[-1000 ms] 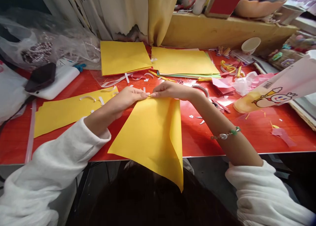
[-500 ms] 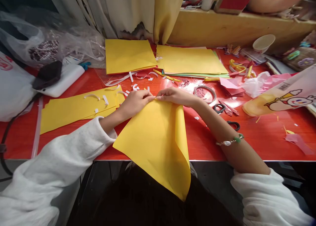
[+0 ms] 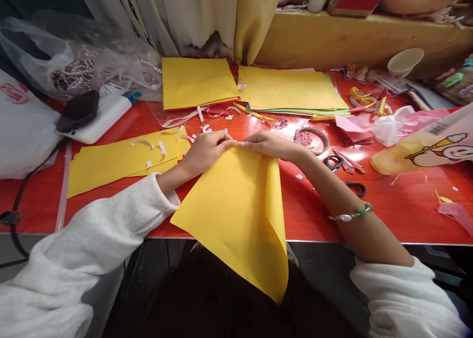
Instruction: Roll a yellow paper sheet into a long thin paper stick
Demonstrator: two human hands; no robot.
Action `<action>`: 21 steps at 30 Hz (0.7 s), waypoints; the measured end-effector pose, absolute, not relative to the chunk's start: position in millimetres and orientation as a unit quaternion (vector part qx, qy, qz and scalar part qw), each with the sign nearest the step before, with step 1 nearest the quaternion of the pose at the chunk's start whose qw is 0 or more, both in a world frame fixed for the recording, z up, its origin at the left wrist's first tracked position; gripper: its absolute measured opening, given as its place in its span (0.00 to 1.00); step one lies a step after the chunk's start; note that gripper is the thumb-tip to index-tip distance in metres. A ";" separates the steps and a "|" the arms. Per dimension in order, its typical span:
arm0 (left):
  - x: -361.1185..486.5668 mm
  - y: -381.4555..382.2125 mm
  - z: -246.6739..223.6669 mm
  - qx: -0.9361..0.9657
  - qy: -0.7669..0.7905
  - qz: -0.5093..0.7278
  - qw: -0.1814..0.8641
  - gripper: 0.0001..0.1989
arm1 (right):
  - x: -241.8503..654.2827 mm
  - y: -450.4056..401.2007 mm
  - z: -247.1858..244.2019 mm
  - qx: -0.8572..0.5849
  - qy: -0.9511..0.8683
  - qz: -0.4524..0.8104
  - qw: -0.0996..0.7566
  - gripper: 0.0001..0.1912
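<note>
A large sheet of yellow paper (image 3: 232,205) hangs over the table's front edge, its right side curling inward. At its upper edge my left hand (image 3: 208,151) pinches it between thumb and fingers. My right hand (image 3: 264,145) grips the same edge just beside it, the two thumbs nearly meeting. The fingertips partly hide the edge there. Left of my left hand lie cut yellow paper pieces (image 3: 111,163) with white scraps on them. Scissors (image 3: 333,162) lie partly hidden by my right forearm.
Behind my hands are two yellow paper stacks (image 3: 199,84) (image 3: 291,89). A tape roll (image 3: 313,140) sits to the right, near a drink cup (image 3: 421,148) and pink paper (image 3: 353,127). At left are a power bank (image 3: 107,121) and plastic bags (image 3: 25,126).
Both hands keep their pinch on the paper's upper edge, with only slight finger movement. The whole view has shifted a little, so the table things appear farther right.
</note>
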State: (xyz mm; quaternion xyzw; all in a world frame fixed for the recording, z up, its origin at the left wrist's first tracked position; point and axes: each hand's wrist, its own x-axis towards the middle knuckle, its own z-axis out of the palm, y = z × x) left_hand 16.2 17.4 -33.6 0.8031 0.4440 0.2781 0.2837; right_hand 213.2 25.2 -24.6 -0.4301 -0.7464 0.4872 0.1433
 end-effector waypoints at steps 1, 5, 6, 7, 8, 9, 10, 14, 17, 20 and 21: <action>16.0 17.9 -34.0 0.802 0.452 0.275 0.276 0.13 | 212.8 25.5 -25.7 -0.424 -0.752 0.481 0.154 0.23; 16.8 18.9 -35.5 0.803 0.474 0.253 0.257 0.17 | 212.9 27.6 -31.8 -0.415 -0.767 0.450 0.192 0.21; 17.1 18.5 -35.8 0.804 0.467 0.259 0.261 0.16 | 213.3 28.0 -32.9 -0.420 -0.764 0.452 0.188 0.21; 17.3 18.0 -36.1 0.804 0.457 0.271 0.266 0.15 | 213.8 28.3 -33.6 -0.425 -0.759 0.459 0.181 0.22; 17.4 17.4 -36.4 0.804 0.446 0.286 0.270 0.14 | 214.1 28.4 -34.0 -0.428 -0.751 0.471 0.176 0.22; 17.3 16.8 -36.6 0.803 0.436 0.300 0.274 0.12 | 214.3 28.4 -34.1 -0.429 -0.744 0.483 0.173 0.23; 17.1 16.3 -36.9 0.801 0.431 0.310 0.276 0.12 | 214.2 28.4 -34.3 -0.429 -0.737 0.494 0.171 0.23; 16.1 17.4 -38.2 0.801 0.451 0.296 0.259 0.13 | 210.5 28.5 -37.2 -0.433 -0.743 0.466 0.207 0.23; 16.3 19.2 -38.9 0.802 0.467 0.274 0.252 0.16 | 206.7 29.0 -42.0 -0.442 -0.755 0.409 0.260 0.22; 16.7 18.6 -39.1 0.803 0.452 0.285 0.263 0.14 | 204.7 28.6 -44.2 -0.455 -0.746 0.398 0.278 0.22; 16.7 17.9 -39.0 0.801 0.449 0.293 0.266 0.13 | 204.4 28.3 -44.0 -0.459 -0.743 0.400 0.276 0.23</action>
